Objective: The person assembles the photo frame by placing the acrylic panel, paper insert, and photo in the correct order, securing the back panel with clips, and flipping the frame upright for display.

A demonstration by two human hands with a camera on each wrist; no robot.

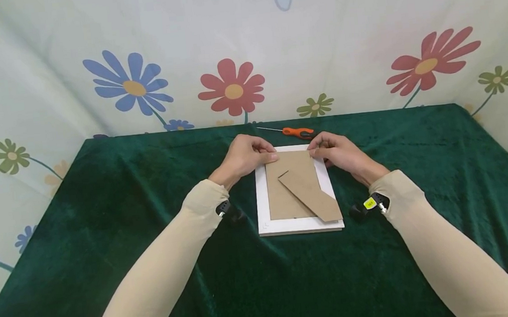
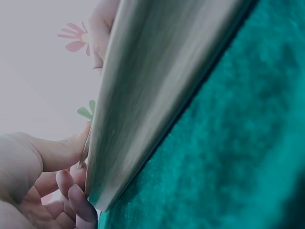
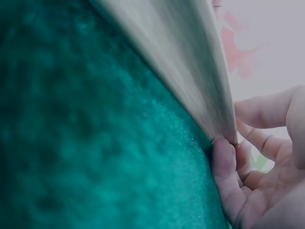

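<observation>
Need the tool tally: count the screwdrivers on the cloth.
1. The screwdriver lies at the cloth's far edge, beyond the frame, between both hands. Others could be hidden under arms.

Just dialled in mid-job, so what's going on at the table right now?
A person has a white picture frame lying face down on the green velvet cloth, its brown cardboard backing and stand flap facing up. The left hand and right hand each grip a far corner. An orange-handled screwdriver lies beyond, untouched.
</observation>
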